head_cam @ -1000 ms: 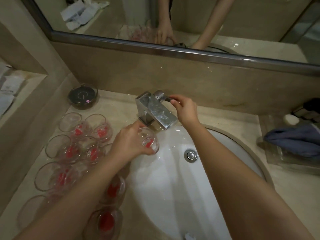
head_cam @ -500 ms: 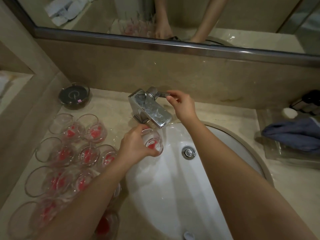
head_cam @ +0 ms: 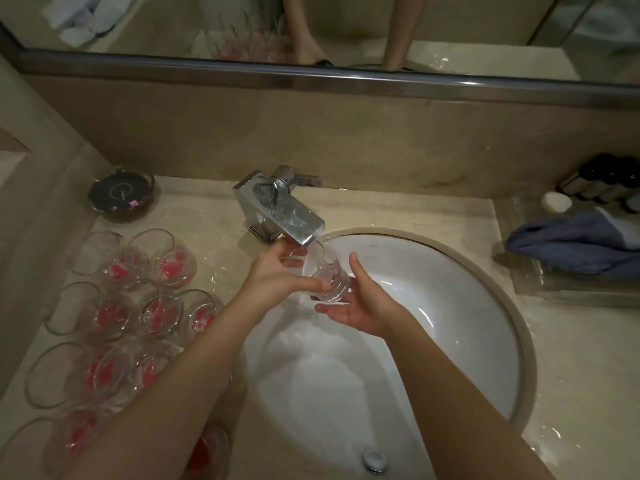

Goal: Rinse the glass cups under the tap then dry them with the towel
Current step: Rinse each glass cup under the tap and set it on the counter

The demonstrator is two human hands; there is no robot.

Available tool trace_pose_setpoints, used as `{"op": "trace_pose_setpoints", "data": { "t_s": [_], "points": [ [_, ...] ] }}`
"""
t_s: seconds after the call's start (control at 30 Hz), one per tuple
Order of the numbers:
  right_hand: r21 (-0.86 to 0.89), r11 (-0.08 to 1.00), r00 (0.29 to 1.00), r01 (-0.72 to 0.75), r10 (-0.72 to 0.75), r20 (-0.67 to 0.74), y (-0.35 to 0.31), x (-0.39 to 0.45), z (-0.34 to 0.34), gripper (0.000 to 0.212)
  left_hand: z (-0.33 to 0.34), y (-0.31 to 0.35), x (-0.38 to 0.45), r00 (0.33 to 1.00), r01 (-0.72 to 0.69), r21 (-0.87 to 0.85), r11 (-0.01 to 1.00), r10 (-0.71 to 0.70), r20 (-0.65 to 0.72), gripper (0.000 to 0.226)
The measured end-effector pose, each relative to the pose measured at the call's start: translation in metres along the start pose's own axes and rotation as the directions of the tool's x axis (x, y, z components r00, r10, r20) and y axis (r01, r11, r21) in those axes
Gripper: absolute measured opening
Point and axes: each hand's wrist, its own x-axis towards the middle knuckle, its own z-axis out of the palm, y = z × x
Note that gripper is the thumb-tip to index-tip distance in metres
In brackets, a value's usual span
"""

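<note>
A clear glass cup (head_cam: 329, 277) sits tilted under the spout of the chrome tap (head_cam: 282, 211), with water running into it over the white sink (head_cam: 450, 306). My left hand (head_cam: 277, 275) grips the cup from the left, fingers curled round its side. My right hand (head_cam: 360, 306) lies just below and right of the cup, palm up with fingers straight, touching its base. Several more glass cups (head_cam: 152, 313) with red marks lie on their sides on the counter to the left. A blue-grey towel (head_cam: 578, 242) lies on a clear tray at the right.
A dark round dish (head_cam: 121, 195) stands at the back left of the beige counter (head_cam: 568, 375). Small dark bottles (head_cam: 609, 183) and a white soap (head_cam: 556, 201) sit behind the towel. A mirror (head_cam: 346, 26) runs along the back wall. The drain plug (head_cam: 374, 459) is near the bottom.
My right hand left the tap handle and came down under the cup. Water now runs from the spout. My left hand tilted the cup under the stream.
</note>
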Motion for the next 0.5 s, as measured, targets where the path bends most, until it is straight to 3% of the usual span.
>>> {"op": "trace_pose_setpoints", "data": {
  "t_s": [0.13,0.27,0.4,0.5],
  "points": [
    [0.142,0.985,0.995,0.099,-0.097,-0.02,0.001,0.0,0.004,0.055,0.004,0.005,0.002,0.999,-0.013,-0.028,1.0,0.014,0.038,0.08],
    [0.088,0.974,0.976,0.209,-0.202,-0.086,0.002,0.001,-0.006,0.049,0.005,0.004,0.005,0.994,-0.104,0.148,0.984,0.107,-0.014,0.031],
    [-0.027,0.961,0.96,0.277,-0.278,-0.043,0.001,-0.004,-0.012,0.04,0.012,0.003,0.008,0.98,-0.028,-0.012,1.0,0.03,0.198,0.008],
    [-0.025,0.947,0.947,0.32,-0.32,-0.023,-0.001,-0.006,-0.013,0.018,0.016,0.003,0.011,0.969,0.066,-0.084,0.994,-0.043,0.245,0.018]
  ]
}}
